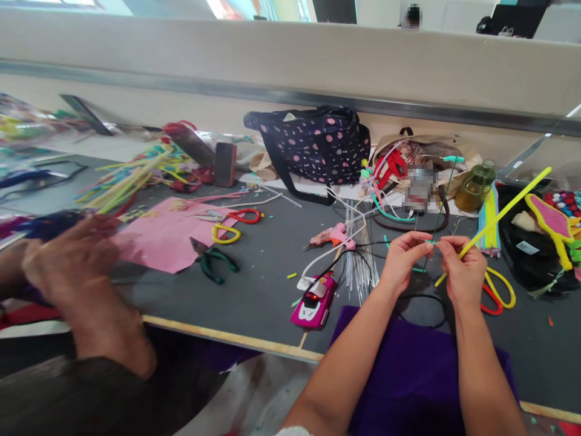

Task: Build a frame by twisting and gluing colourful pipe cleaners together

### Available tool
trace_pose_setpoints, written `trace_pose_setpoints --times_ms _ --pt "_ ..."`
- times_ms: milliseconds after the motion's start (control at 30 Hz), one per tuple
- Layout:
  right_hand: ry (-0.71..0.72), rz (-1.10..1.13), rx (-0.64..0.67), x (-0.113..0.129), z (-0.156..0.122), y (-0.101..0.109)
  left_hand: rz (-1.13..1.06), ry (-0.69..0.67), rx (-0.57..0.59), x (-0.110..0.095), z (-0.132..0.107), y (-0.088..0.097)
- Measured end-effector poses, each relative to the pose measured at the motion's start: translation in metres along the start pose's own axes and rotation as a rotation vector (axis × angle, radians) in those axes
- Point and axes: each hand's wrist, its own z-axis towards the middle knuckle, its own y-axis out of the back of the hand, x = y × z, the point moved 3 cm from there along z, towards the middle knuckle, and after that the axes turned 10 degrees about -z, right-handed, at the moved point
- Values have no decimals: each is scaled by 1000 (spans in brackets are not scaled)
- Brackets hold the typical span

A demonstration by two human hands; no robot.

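Note:
My left hand [406, 260] pinches at a thin dark green wire stem [447, 188], which stands tilted between my hands. A teal bit [452, 158] crosses its top end, and another teal piece lies near its bottom. My right hand [465, 266] is closed beside the left, thumb and forefinger meeting at the same stem. Through its grip runs a long yellow pipe cleaner [512, 209], slanting up to the right. What exactly sits between the fingertips is too small to make out. Scissors with red and yellow handles [499, 290] lie just beyond my right wrist.
A pink glue gun [333, 236] and a magenta power strip [314, 303] lie left of my arms. Clear sticks, pliers [213, 260], other scissors [236, 224] and pink paper [167, 236] cover the middle. A co-worker's hands [86, 266] work at left. Bags stand behind.

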Motion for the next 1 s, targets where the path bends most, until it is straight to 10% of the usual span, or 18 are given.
trace_pose_setpoints --times_ms 1000 --pt "-25 60 -30 0 11 9 46 23 -84 2 5 7"
